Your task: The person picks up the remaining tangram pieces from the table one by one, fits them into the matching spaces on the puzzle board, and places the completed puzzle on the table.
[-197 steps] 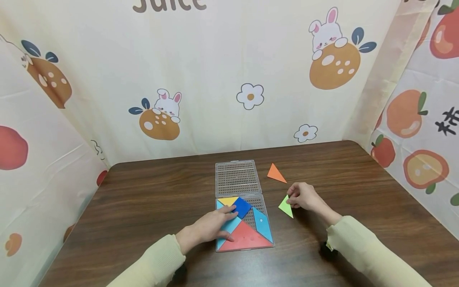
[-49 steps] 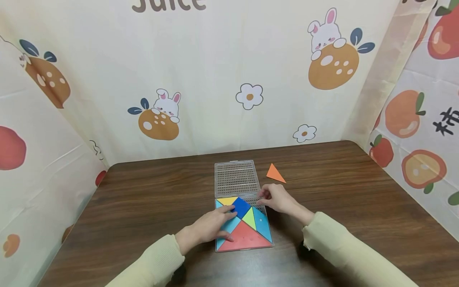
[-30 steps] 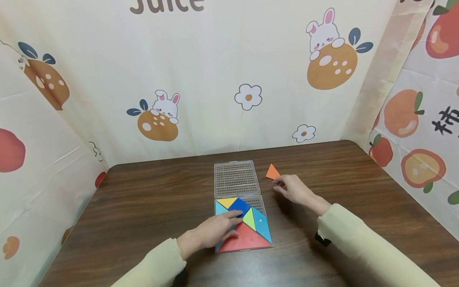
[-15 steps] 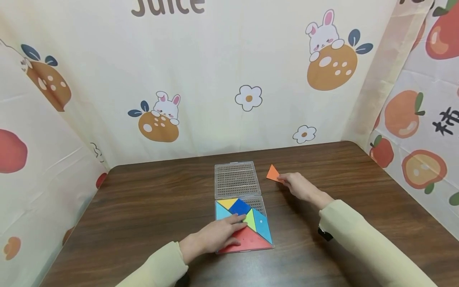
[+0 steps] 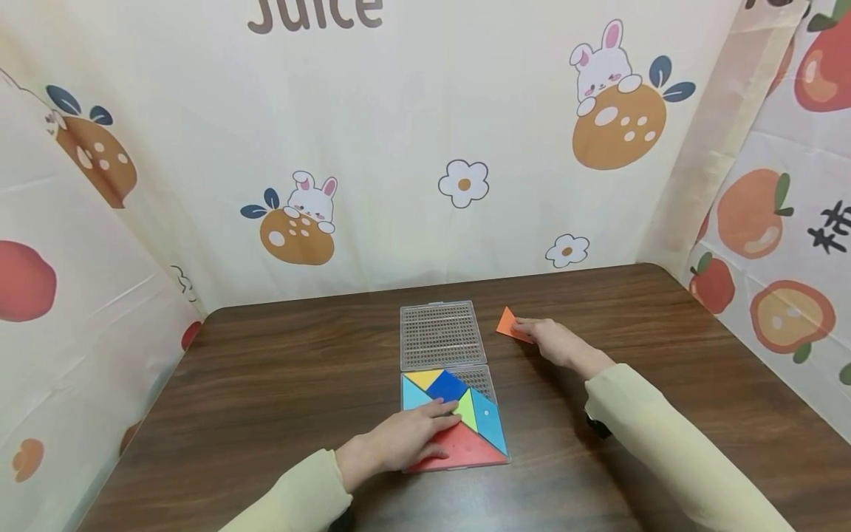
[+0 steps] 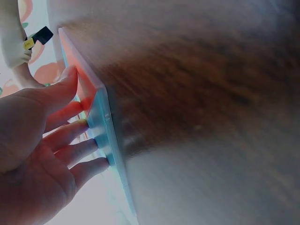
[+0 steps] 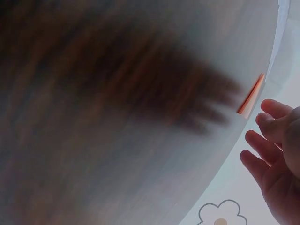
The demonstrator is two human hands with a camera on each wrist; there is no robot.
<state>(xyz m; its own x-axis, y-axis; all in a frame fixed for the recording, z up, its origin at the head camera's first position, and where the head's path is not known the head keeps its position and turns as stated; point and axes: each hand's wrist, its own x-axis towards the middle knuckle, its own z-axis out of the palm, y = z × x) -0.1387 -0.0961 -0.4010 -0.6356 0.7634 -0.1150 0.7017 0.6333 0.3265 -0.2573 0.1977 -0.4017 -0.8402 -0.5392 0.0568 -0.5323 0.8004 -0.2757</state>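
Note:
My left hand [image 5: 404,437] rests with spread fingers on tangram pieces in the open tray [image 5: 480,379]. Under and around it lie a red triangle [image 5: 468,448], light blue triangle [image 5: 414,393] and light green triangle [image 5: 468,414]. A dark blue square [image 5: 447,385], yellow triangle [image 5: 422,378] and blue parallelogram [image 5: 488,421] fill other parts; bare mesh shows at the upper right corner. To the right, my right hand [image 5: 558,343] reaches its fingertips over an orange triangle [image 5: 507,322] flat on the table. The right wrist view shows that triangle [image 7: 251,97] just beyond the fingers, apparently not pinched.
The tray's mesh lid [image 5: 442,336] lies flat behind it, hinged open. All of this stands on a dark wooden table [image 5: 299,355]. A printed curtain [image 5: 399,244] closes off the back and both sides.
The light green triangle went from my right hand's fingers into the tray. My right hand then moved out to the orange triangle. My left hand slid slightly right over the pieces.

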